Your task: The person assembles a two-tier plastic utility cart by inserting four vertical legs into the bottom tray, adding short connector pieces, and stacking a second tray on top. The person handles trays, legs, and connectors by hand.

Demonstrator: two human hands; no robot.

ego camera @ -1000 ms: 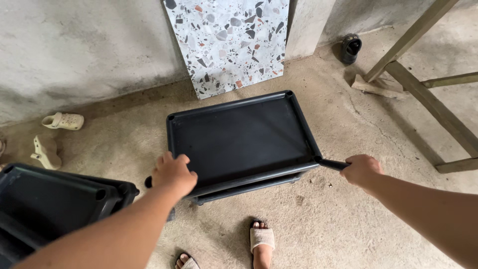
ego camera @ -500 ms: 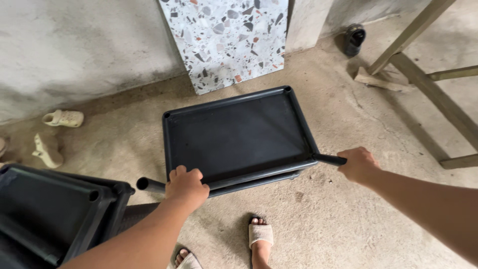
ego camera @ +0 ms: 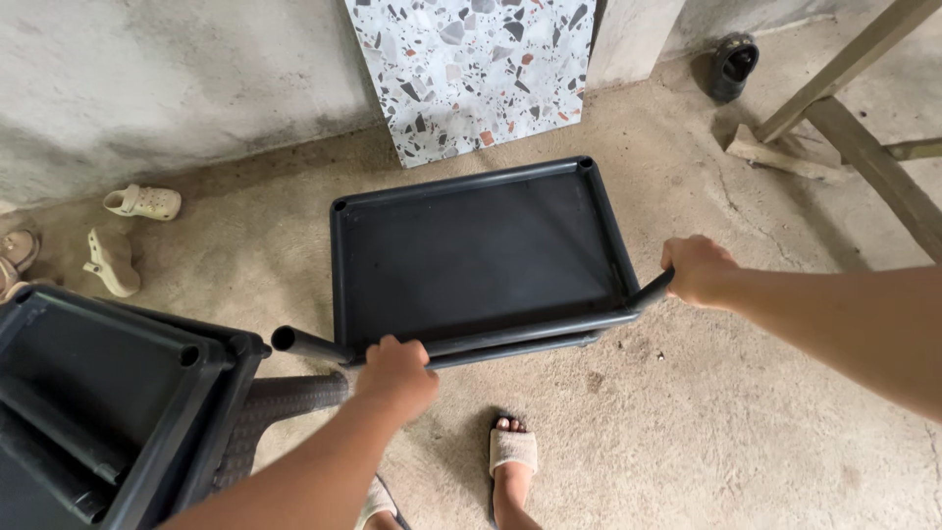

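At far left I see stacked black trays (ego camera: pixel 98 393) waiting. My left hand (ego camera: pixel 397 373) has its fingers curled tight over the near rim of the black tray shelf (ego camera: pixel 471 255) standing on the floor; my right hand (ego camera: pixel 697 270) is clamped around a dark tube (ego camera: pixel 650 291) at its corner. Assembly looks partway done.

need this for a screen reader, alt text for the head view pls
Two bare hands hold a black plastic tray shelf on a concrete floor: left hand on its near rim, right hand on a tube at its corner. A terrazzo slab leans on the wall behind.
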